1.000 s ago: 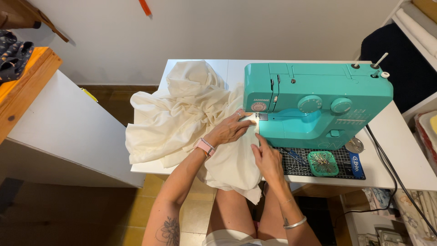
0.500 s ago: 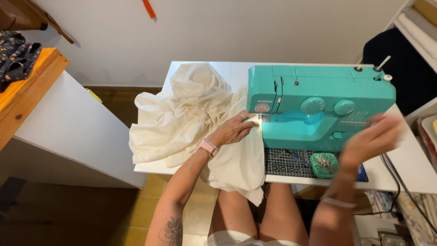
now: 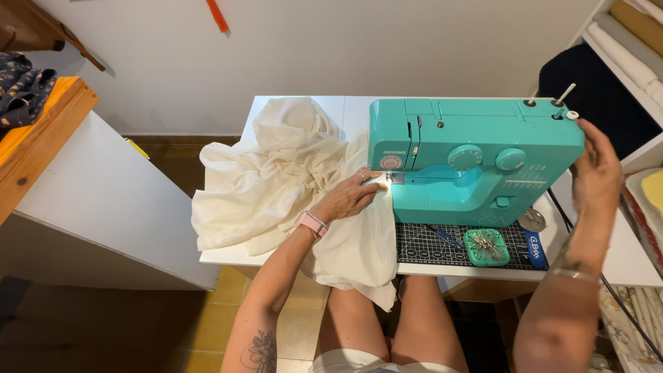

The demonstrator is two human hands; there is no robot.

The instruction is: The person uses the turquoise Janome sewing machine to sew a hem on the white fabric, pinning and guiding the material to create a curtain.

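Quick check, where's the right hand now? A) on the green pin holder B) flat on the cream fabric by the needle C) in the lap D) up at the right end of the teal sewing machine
D: the right hand is raised at the right end of the teal sewing machine, while the left hand rests on the cream fabric.

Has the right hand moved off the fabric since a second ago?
Yes. The right hand has left the cream fabric by the needle and gone rightward to the right end of the teal sewing machine.

bright, even light; small lamp glow on the cream fabric [image 3: 276, 173]; edges slightly bowed.
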